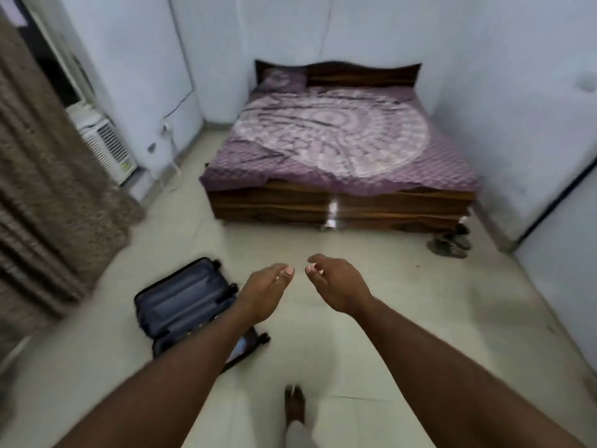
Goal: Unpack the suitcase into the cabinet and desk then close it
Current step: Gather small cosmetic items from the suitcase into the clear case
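The dark blue soft suitcase [185, 305] lies open on the pale tiled floor [403, 318], so things are easy to lift out. The left hand [266, 291] and right hand [336, 284] float out front with fingers loosely curled, holding nothing. The grey lined half looks empty. The left arm hides most of the other half.

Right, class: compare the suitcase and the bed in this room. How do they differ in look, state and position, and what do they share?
1. The suitcase is dark blue-grey; the bed is brown wood under a purple patterned cover.
2. The suitcase lies open, showing its lining; the bed is covered over.
3. The suitcase sits out on the floor near the person's left hand; the bed stands against the far wall.

Both rest on the pale floor.
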